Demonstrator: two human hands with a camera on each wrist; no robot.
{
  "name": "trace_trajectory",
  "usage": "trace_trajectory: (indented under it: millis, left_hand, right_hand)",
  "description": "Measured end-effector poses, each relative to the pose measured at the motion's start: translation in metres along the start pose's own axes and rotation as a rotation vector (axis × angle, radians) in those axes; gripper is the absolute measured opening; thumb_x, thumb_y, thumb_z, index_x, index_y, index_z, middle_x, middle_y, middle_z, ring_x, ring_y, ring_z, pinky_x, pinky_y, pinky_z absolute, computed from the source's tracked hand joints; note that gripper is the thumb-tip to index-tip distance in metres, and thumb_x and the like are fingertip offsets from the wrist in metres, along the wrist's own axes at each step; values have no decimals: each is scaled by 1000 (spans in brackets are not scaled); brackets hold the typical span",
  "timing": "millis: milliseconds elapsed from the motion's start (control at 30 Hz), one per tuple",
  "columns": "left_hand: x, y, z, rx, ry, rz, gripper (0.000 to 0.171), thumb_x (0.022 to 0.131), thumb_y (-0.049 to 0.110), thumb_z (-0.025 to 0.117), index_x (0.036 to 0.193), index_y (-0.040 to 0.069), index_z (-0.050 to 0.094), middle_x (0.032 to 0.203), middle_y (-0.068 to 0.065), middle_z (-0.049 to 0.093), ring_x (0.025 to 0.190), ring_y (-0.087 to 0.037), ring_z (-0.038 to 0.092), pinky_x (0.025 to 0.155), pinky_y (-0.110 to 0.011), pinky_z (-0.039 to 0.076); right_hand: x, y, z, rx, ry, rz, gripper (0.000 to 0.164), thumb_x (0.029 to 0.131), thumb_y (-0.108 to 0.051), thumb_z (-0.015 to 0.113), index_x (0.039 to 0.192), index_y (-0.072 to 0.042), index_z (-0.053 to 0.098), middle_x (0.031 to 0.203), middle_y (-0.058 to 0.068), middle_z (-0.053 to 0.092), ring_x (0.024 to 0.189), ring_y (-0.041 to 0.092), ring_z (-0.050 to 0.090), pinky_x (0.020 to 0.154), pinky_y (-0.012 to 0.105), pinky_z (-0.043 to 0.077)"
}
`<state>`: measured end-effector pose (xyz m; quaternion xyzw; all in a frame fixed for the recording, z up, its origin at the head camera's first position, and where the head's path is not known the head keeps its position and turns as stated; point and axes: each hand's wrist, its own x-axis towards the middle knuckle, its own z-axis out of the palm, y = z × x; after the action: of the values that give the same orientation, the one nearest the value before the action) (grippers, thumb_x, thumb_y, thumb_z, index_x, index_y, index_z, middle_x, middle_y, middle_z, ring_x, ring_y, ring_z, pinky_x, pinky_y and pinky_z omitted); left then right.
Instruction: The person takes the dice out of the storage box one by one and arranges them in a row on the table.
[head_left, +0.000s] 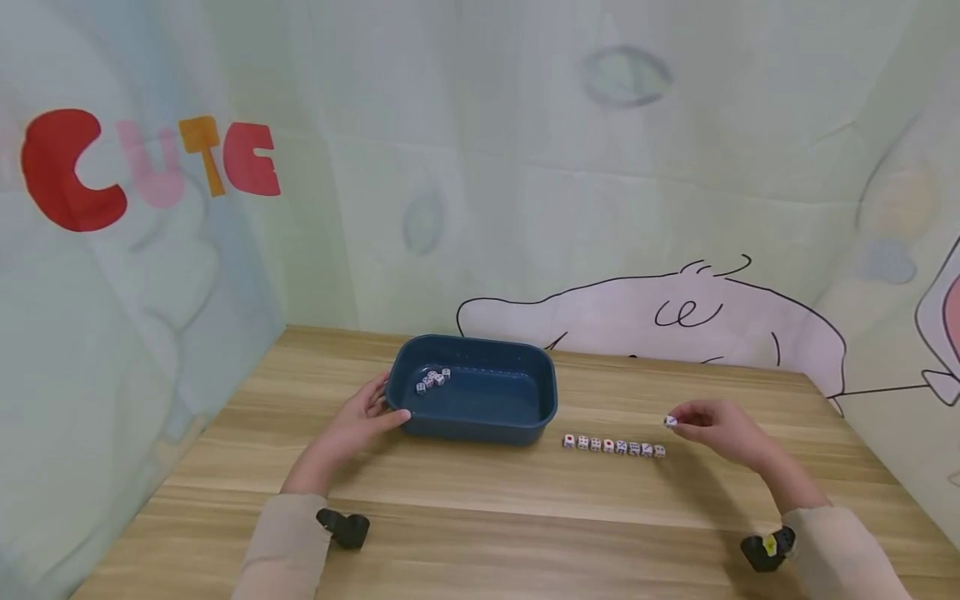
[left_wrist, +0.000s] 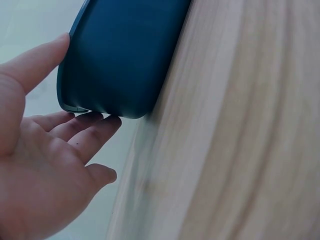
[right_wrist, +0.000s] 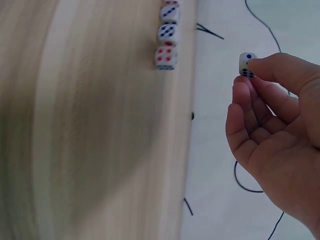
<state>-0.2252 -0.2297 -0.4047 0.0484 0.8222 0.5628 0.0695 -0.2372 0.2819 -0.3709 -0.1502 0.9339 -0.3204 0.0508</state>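
Observation:
Between thumb and fingertips, my right hand pinches a white die with blue dots, held above the table. Just left of it runs a row of several dice, set side by side; its end die shows red dots in the right wrist view. A dark blue rectangular basin stands left of the row. At its left end my left hand holds the corner, thumb at the near rim and fingers against the end wall. Several loose dice lie inside the basin's left part.
The wood-grain table spreads out in front of both arms. Behind it hangs a pale printed curtain, close to the table's back edge. A dark wrist camera sits at the right cuff, another camera at the left.

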Motion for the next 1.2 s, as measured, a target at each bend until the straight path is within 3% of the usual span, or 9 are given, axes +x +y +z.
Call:
trace_trajectory:
  millis: [233,500,1200]
  left_hand:
    - [0,-1,-1,9,-5,3,81,94,19,63,154,2,11,156,-28,18,141,-43,24,113,-51,26]
    - [-1,1,-1,9,-9,5,81,95,19,62,154,1,11,156,-29,18,141,-44,24,113,-52,25]
    - [0,1,-1,-29,-22,18,82,95,16,62,153,0,8,156,-29,15,142,-44,23,113,-50,27]
  right_hand:
    - [-5,19,6,-1,-10,32,22,90,-10,65,104,7,66,95,9,67,84,16,58,66,22,51]
    - [-7,33,16,-39,-24,30,19,89,-10,67,99,5,69,91,7,68,79,10,56,66,22,48]
    - [-5,33,23,-31,-67,21,17,88,-9,66,98,5,69,90,6,67,77,10,54,63,22,47]
